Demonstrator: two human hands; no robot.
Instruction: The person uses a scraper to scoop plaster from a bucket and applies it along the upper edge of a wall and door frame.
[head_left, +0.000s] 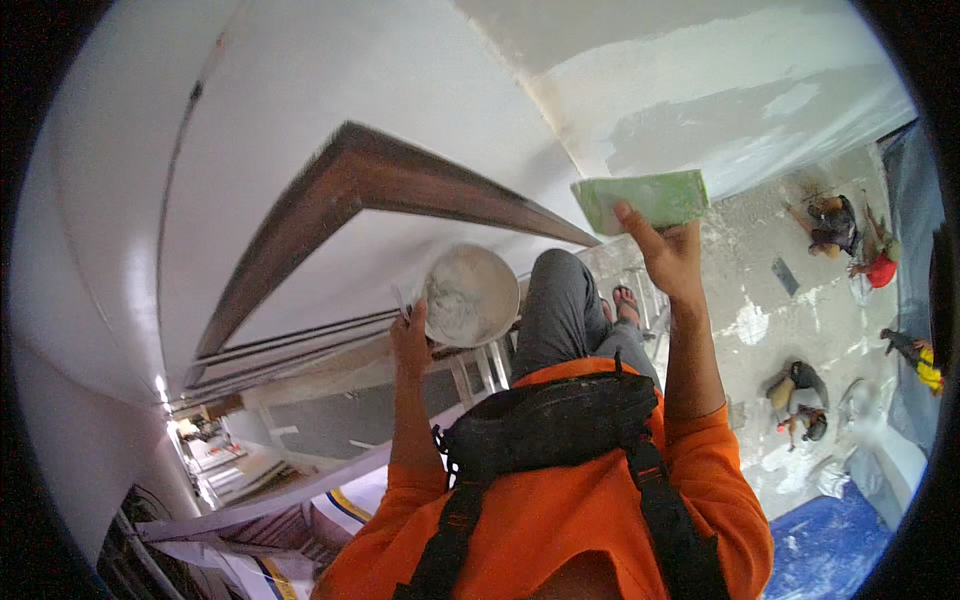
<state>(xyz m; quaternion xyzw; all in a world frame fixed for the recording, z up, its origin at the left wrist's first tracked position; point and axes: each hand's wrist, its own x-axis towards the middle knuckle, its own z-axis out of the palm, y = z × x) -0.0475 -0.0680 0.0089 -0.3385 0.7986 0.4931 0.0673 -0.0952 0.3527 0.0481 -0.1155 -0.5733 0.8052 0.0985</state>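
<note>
While the left hand (410, 338) grips a pale round bucket (500, 278) at its left edge, the right hand (672, 258) holds a green rectangular plate (665, 195).
The thumb (640, 228) lies on the plate's face, near the brown frame (345, 175); the bucket, left of the grey-trousered knee (555, 285), contains whitish paste (458, 300). Co-workers (805, 400) crouch on the floor (735, 275), right.

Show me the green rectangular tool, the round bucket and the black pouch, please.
Green rectangular tool (662, 195), head view: its flat face.
Round bucket (501, 287), head view: its inner wall.
Black pouch (550, 420), head view: its middle.
</note>
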